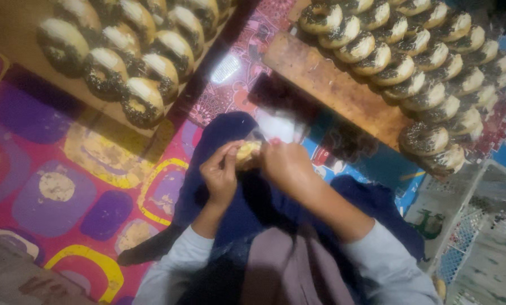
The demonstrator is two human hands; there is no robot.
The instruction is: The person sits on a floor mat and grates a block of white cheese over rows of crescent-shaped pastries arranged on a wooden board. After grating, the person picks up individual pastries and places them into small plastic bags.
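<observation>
Both my hands meet over my lap, above dark blue cloth. My left hand [220, 174] and my right hand [284, 164] together hold one pale doughnut [246, 153] that sits partly inside a clear plastic bag [275, 125]. The fingers of both hands curl round it, so most of the doughnut is hidden. Grey sleeves cover my forearms.
A wooden board [332, 85] at upper right carries rows of sprinkle-topped ring doughnuts [411, 56]. A second board [16, 34] at upper left holds several more doughnuts [123, 51]. A bright patterned mat [66, 169] covers the floor. A wire crate [462, 237] stands at lower right.
</observation>
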